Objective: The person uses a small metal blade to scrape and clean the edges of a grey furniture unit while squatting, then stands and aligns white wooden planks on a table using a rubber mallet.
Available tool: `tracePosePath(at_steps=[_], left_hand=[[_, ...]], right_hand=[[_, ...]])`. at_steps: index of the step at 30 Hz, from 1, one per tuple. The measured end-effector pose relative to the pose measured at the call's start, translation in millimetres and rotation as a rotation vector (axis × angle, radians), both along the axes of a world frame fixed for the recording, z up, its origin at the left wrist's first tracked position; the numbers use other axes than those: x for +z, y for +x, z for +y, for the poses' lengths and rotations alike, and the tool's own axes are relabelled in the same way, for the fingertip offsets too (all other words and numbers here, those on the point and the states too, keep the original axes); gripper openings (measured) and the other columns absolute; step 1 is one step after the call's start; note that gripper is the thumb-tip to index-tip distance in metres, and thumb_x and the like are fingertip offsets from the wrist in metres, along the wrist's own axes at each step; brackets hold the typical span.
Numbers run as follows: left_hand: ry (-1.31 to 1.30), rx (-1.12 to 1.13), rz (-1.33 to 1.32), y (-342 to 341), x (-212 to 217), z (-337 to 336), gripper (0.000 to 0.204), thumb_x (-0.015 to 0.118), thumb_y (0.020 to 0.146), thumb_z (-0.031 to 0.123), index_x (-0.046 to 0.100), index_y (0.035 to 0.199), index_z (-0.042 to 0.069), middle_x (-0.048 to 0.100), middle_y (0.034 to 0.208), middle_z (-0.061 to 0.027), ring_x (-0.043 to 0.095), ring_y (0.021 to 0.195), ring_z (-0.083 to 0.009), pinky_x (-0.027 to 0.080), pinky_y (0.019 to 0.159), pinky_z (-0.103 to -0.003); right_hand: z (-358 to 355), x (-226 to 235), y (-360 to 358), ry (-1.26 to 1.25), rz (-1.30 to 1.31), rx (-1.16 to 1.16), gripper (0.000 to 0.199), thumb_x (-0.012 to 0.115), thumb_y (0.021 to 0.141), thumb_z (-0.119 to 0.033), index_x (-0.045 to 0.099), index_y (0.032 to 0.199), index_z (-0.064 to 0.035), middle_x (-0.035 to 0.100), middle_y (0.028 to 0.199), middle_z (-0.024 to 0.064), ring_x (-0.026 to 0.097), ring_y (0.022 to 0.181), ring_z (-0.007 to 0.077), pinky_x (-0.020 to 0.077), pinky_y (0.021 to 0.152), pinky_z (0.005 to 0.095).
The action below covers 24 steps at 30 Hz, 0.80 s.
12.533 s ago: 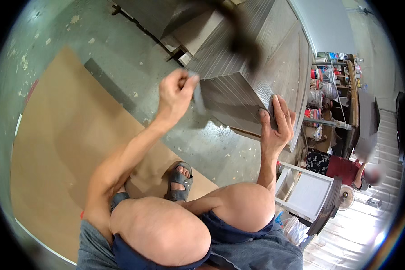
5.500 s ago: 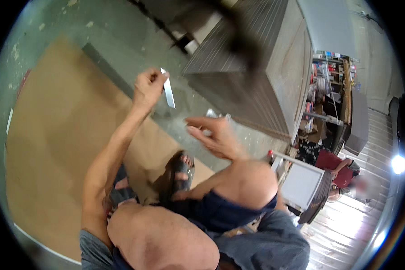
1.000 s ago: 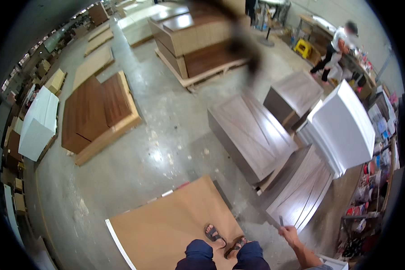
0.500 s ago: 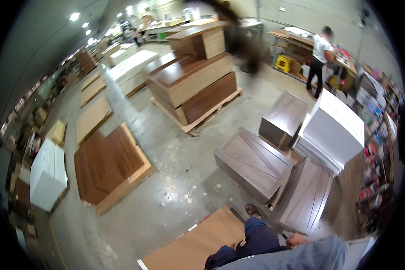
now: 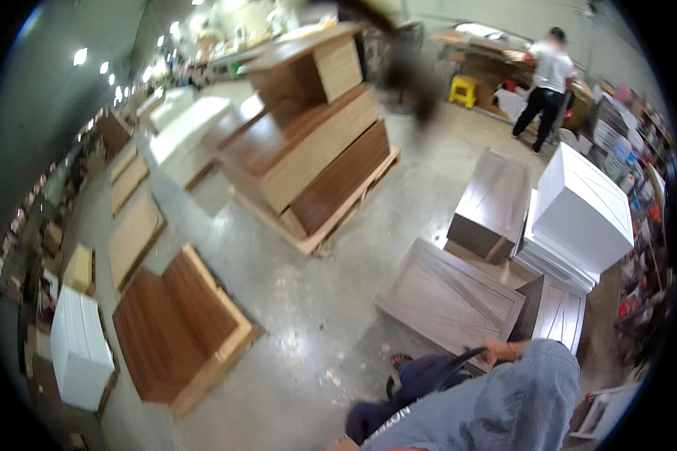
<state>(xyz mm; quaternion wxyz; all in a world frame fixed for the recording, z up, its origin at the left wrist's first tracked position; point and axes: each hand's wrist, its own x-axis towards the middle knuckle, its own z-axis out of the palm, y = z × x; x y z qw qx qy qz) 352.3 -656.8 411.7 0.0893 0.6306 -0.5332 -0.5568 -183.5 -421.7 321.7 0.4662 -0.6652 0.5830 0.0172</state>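
- Since half a second ago my view has swung lower: the grey wood-grain panel now sits mid-right, with the grey shirt filling the bottom edge.
- Right hand rests at that panel's near edge beside a dark strap; whether it grips, I cannot tell.
- Left hand is out of view.
- Risk, as I judge it: with the head turned toward the stacked pallets, the panel could slip or pinch fingers unseen.

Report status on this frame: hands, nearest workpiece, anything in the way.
Hands not in view. Grey wood-grain panel flat on floor beside person's leg. White panel stack just beyond. Co-worker far off.
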Motion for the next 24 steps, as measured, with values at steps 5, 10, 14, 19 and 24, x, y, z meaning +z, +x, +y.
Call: tracePosePath(at_steps=[5, 10, 14, 19, 24], left_hand=[[0.044, 0.190, -0.027, 32.1, -2.5, -80.5, 0.012, 0.055, 0.077, -0.002, 0.056, 0.087, 0.006, 0.057, 0.067, -0.0096, 0.057, 0.056, -0.0235, 0.045, 0.048, -0.038], [0.127, 0.394, -0.050, 79.1, -41.5, -133.4, 0.012, 0.054, 0.078, -0.003, 0.055, 0.085, 0.007, 0.056, 0.065, -0.0088, 0.055, 0.053, -0.0231, 0.044, 0.046, -0.038], [0.236, 0.514, -0.118, 134.7, -72.6, -174.7, 0.012, 0.053, 0.078, -0.003, 0.054, 0.084, 0.007, 0.055, 0.063, -0.0081, 0.054, 0.051, -0.0227, 0.043, 0.044, -0.038], [0.385, 0.690, -0.164, 210.2, -86.1, -232.7, 0.013, 0.053, 0.078, -0.004, 0.054, 0.083, 0.007, 0.054, 0.061, -0.0072, 0.053, 0.049, -0.0223, 0.042, 0.042, -0.038], [0.439, 0.974, -0.058, 296.4, -104.9, -314.0, 0.014, 0.052, 0.078, -0.005, 0.053, 0.082, 0.008, 0.053, 0.059, -0.0064, 0.052, 0.046, -0.0218, 0.041, 0.039, -0.037]], right_hand=[[-259.5, 77.2, 58.8, 0.176, -0.248, -0.728, 0.028, 0.063, 0.091, -0.026, 0.072, 0.085, 0.0000, 0.070, 0.076, 0.0081, 0.065, 0.067, 0.0134, 0.0516, 0.060, 0.0281], [-404.5, 63.2, 83.5, 0.065, -0.357, -0.791, 0.026, 0.060, 0.094, -0.020, 0.070, 0.089, 0.0039, 0.070, 0.078, 0.0110, 0.067, 0.069, 0.0159, 0.0521, 0.059, 0.0287], [-454.8, 37.3, 117.9, 0.161, -0.304, -0.835, 0.024, 0.059, 0.094, -0.018, 0.069, 0.089, 0.0038, 0.071, 0.078, 0.0116, 0.067, 0.067, 0.0177, 0.0522, 0.057, 0.0292], [-531.6, 23.7, 165.4, 0.232, -0.224, -0.808, 0.028, 0.059, 0.093, -0.019, 0.071, 0.086, 0.0055, 0.071, 0.076, 0.0119, 0.066, 0.060, 0.0174, 0.0499, 0.052, 0.0294], [-715.9, 100.1, 268.6, 0.063, -0.385, -0.818, 0.028, 0.058, 0.095, -0.020, 0.070, 0.084, 0.0023, 0.068, 0.071, 0.0068, 0.062, 0.062, 0.0144, 0.0497, 0.059, 0.0283]])
